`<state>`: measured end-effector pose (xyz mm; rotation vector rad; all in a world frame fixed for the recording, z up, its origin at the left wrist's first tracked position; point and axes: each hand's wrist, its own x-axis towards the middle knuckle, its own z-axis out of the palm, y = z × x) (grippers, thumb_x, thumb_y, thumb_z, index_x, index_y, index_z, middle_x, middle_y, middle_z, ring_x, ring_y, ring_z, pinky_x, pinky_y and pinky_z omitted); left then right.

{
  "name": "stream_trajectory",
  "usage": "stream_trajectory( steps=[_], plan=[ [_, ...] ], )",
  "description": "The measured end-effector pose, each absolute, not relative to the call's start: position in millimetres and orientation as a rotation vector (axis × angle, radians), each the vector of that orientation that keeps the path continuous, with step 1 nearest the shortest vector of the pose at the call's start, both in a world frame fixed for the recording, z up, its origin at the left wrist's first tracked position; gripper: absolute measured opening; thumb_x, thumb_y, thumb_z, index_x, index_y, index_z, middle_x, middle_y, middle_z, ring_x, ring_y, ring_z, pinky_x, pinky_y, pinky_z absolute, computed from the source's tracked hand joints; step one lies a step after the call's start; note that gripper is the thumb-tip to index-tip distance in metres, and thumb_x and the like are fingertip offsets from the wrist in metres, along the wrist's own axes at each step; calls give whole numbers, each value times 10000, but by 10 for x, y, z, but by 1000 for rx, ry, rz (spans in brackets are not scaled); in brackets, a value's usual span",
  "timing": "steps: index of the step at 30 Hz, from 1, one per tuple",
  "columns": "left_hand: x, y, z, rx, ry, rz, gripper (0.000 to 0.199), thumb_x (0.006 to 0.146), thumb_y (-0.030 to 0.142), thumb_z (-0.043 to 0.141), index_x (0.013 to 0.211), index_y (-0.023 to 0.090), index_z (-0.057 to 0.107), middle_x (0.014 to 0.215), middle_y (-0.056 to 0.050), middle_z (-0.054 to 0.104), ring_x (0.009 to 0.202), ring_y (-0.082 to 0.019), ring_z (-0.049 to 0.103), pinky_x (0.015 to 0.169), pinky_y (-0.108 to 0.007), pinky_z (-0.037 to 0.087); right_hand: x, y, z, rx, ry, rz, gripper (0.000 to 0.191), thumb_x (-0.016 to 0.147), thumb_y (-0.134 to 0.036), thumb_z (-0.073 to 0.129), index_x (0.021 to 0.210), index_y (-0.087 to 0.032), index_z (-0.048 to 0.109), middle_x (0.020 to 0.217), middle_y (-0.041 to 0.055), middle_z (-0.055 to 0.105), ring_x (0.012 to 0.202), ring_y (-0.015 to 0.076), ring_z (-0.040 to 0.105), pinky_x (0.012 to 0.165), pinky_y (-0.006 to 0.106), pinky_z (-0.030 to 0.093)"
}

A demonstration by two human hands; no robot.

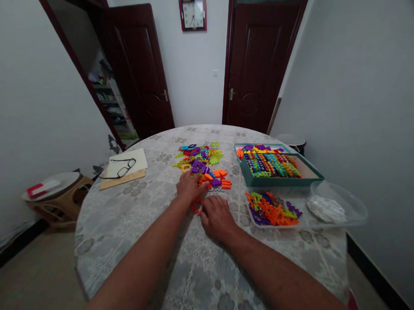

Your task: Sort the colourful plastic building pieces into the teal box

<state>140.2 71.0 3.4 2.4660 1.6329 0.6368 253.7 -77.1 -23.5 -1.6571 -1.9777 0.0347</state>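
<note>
My left hand reaches to the near edge of a pile of colourful plastic pieces, its fingers bent over orange and yellow pieces. What it may grip there is hidden. Close by on the right, my right hand rests on the table with curled fingers, beside a red-orange ring-like piece that lies between the two hands. Whether its fingertips grip that piece is too small to tell. Purple pieces and orange pieces lie just beyond the hands.
On the right stand a green box with rows of colourful pieces and a clear plastic tray holding orange and purple pieces and a white bag. Glasses lie on papers at the left.
</note>
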Motion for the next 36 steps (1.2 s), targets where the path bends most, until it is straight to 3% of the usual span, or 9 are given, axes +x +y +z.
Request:
stream_trajectory(
  steps=[9,15,23,29,36],
  plan=[
    [1117,541,-87,2508,1455,596,322,924,331,709,1221,220,765,1225,-105,733,1196,-276,653,1078,-383,498,2557,-766,-240,-1659,-1943,41,219,907,-198,650,1126,-204,639,1153,120,657,1137,310,557,1022,463,444],
    [859,287,-18,2404,1380,660,260,906,381,739,1063,175,748,1119,-121,721,1096,-290,650,993,-414,520,2556,-785,-246,-1641,-1925,98,238,898,-184,671,1133,-211,647,1156,118,645,1145,311,555,1021,465,450],
    [824,9,136,2398,1352,652,245,956,438,689,844,220,683,919,-78,702,912,-257,651,858,-381,514,2628,-792,-259,-1544,-1826,260,237,896,-105,636,1103,-219,630,1152,87,596,1068,261,594,951,405,501],
    [729,3,54,2365,1255,752,230,951,398,702,1088,220,754,1114,-113,742,1084,-299,671,1000,-441,524,2693,-754,-248,-1476,-1780,285,149,905,-108,592,991,-229,605,1075,70,585,1021,248,597,926,380,502],
    [635,95,47,2270,1218,915,185,928,360,731,1064,235,730,1139,-107,677,1116,-285,643,1036,-465,549,2727,-753,-175,-1498,-1737,289,126,873,-120,544,876,-245,527,936,31,580,896,219,579,809,326,459]
  ],
)
